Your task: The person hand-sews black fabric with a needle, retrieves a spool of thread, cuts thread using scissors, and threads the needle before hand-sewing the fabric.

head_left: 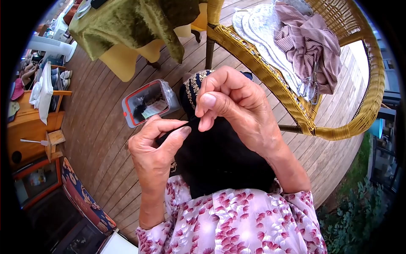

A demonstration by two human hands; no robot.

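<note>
Black cloth point(224, 156) lies across my lap, over dark patterned fabric point(195, 86) with pale trim. My left hand point(158, 144) is closed in a pinch, thumb and forefinger gripping an edge of this cloth. Just beside it, slightly higher, my right hand point(234, 106) is closed too, thumb against the fingers. Whatever its fingertips hold, if anything, is too small to make out. The two sets of fingertips are close together above the cloth.
A bin point(127, 111) with a red rim and dark scraps stands on the plank floor point(91, 127). At the right, a wicker chair point(359, 122) bears striped cloth point(306, 42), a quilted pad point(258, 29) and scissors point(314, 84). A green-draped table point(122, 29) is ahead.
</note>
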